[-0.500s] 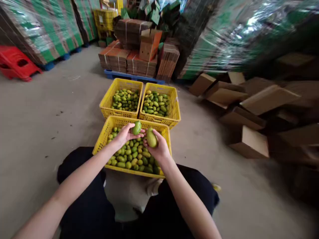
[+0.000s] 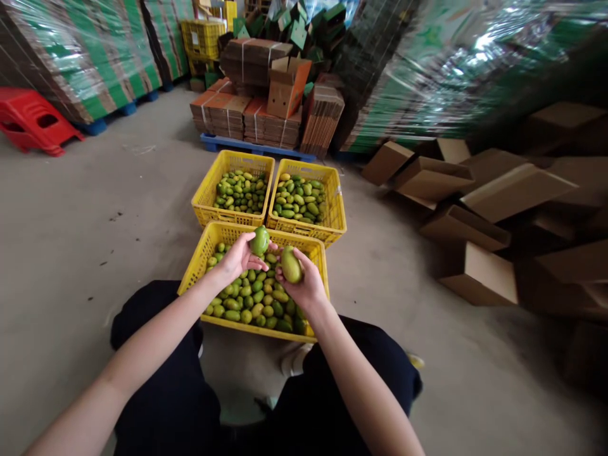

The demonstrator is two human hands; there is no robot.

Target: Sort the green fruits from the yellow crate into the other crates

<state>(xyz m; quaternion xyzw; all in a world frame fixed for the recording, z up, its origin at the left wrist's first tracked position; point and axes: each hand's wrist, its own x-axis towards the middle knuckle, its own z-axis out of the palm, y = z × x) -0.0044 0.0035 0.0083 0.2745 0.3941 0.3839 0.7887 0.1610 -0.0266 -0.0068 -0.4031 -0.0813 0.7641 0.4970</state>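
Between the thumb and fingers of my left hand (image 2: 237, 258) is a glossy green mango (image 2: 259, 240). My right hand (image 2: 306, 283) is wrapped round a duller, yellowish-green mango (image 2: 291, 266). Both hands are over the near yellow crate (image 2: 190, 269), close together but with the two fruits apart. Many loose green and yellowish mangoes (image 2: 259, 297) lie inside this crate, partly hidden under my hands and wrists. The crate stands on the floor just in front of my knees.
Behind it stand a left yellow crate (image 2: 202, 196) and a right yellow crate (image 2: 338, 215), both holding mangoes. Flattened cartons (image 2: 273, 123) are stacked on a blue pallet (image 2: 256, 148). Open cardboard boxes (image 2: 489, 272) lie at right, a red stool (image 2: 35, 120) at left.
My left hand has turned the green mango slightly, and its lower fingers have spread away from the fruit. The right hand keeps its mango in nearly the same place.
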